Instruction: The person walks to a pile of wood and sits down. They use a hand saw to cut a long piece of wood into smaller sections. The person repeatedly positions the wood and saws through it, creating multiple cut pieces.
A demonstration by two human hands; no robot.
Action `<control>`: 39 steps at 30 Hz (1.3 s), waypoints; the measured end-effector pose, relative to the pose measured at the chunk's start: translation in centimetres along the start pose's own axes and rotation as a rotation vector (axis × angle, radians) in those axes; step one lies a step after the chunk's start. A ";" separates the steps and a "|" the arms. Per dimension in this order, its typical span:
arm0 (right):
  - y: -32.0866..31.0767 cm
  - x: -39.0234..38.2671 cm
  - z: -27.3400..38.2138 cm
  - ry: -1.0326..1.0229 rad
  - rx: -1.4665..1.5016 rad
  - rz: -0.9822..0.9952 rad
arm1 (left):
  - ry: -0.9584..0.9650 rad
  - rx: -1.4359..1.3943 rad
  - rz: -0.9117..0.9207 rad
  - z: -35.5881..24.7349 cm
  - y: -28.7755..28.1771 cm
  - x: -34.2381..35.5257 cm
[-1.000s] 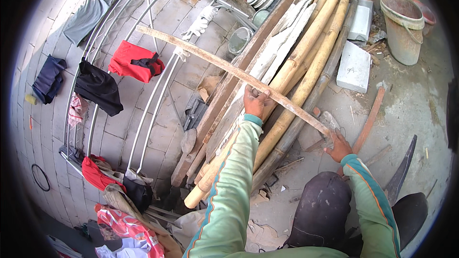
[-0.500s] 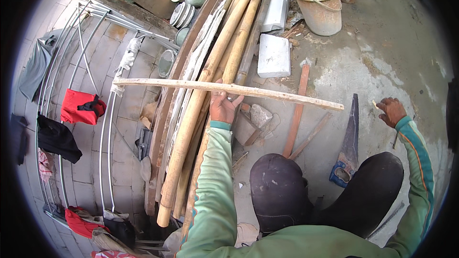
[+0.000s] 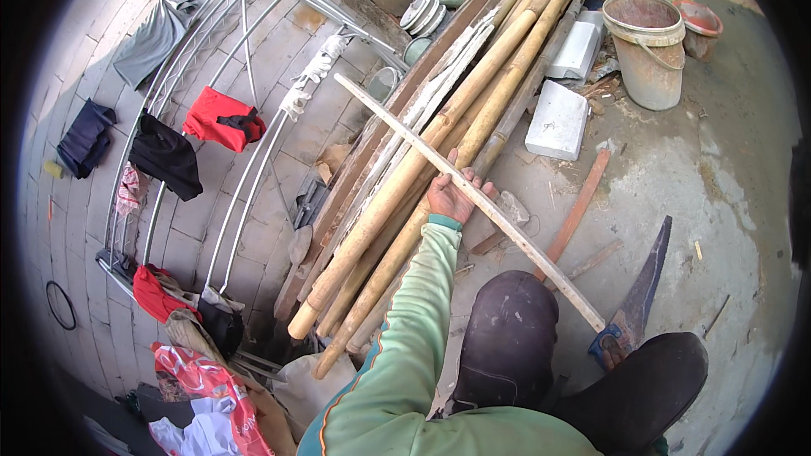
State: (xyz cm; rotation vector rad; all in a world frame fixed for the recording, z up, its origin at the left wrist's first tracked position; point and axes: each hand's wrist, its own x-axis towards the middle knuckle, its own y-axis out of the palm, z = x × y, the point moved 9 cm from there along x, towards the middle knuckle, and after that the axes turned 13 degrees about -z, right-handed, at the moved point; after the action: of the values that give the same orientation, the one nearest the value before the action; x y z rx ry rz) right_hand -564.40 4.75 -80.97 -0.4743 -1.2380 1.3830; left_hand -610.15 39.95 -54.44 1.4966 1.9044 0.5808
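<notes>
My left hand (image 3: 456, 194) is closed around a long, thin wooden strip (image 3: 524, 241), held about its middle. The strip slants from the upper left down toward my knees, passing above the bamboo poles (image 3: 422, 152). Between my knees, the fingers of my right hand (image 3: 614, 354) are at the blue handle of a handsaw (image 3: 646, 287) and appear wrapped around it. My thigh hides most of that hand and the forearm. The saw's dark blade points away from me. A small pale wood piece (image 3: 699, 250) lies on the concrete to the right of the blade.
A reddish wooden slat (image 3: 583, 207) and a thinner stick (image 3: 596, 258) lie ahead of my knees. White blocks (image 3: 557, 120) and dirty buckets (image 3: 646, 59) stand farther off. On the left, a metal rack (image 3: 253, 101) carries clothes.
My right hand has come in from the right to the saw handle; the small wood piece it held now lies on the floor. The strip's near end has swung down toward my knees.
</notes>
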 end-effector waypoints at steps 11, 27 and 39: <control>-3.8 -3.9 -21.2 1.025 0.537 -0.336 | 0.798 1.301 -0.729 -23.9 -9.6 1.4; -29.9 31.7 3.8 0.475 0.654 -0.528 | 0.721 2.255 -0.269 -23.4 -10.9 7.6; -15.0 57.3 32.5 0.238 1.073 -0.051 | 0.832 1.909 -0.297 -24.0 -10.2 8.0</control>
State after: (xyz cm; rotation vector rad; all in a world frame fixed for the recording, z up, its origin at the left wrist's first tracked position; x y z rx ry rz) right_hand -599.67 39.95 -35.28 0.1504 -0.2018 1.6607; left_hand -635.46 46.14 -46.39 1.8133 3.4999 -1.4972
